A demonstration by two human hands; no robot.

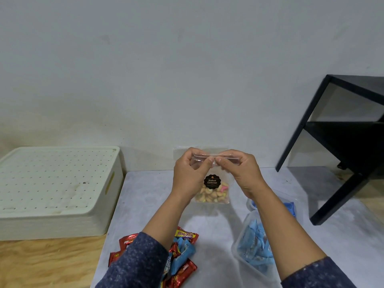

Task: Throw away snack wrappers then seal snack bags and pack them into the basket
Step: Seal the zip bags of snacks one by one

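A clear zip bag of small coloured biscuits (214, 195) with a black round label hangs upright above the grey table. My left hand (190, 175) and my right hand (242, 172) both pinch its zip strip at the top, thumbs nearly touching at the middle. A pile of red and blue snack wrappers (182, 256) lies near the front, partly under my left sleeve. A clear bag of blue-wrapped snacks (254, 249) lies under my right forearm, and another blue packet (289, 207) lies behind it.
A cream perforated basket (56, 190), upside down, sits on the wooden surface to the left. A black metal shelf frame (342, 142) stands at the right. The grey table (149, 196) meets a white wall behind.
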